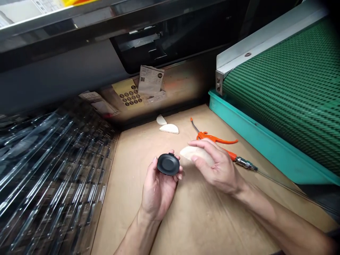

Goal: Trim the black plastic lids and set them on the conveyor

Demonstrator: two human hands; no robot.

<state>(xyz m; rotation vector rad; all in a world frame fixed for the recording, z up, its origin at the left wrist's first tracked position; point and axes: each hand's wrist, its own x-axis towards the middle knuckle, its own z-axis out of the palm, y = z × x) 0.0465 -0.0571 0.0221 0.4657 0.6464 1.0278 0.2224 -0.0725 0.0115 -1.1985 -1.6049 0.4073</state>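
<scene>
A small black oval plastic case (pixel 168 164) with a shallow recess rests in the fingers of my left hand (pixel 160 193), facing up. My right hand (pixel 216 166) pinches a pale, off-white pad (pixel 195 153) between thumb and fingers, just to the right of the case and apart from it. Beyond my hands, two cream half-round pads lie on the brown work surface, a larger one (pixel 169 128) and a smaller one (pixel 161 120). An orange air blow gun (pixel 209 137) lies behind my right hand, partly hidden by it.
Stacked clear plastic trays (pixel 53 177) fill the left side. On the right, a green conveyor belt (pixel 287 88) sits above a teal tray (pixel 255 141). A hose (pixel 281 187) runs right from the blow gun. Labels (pixel 151 79) and a yellow sticker sheet (pixel 129 94) stand at the back.
</scene>
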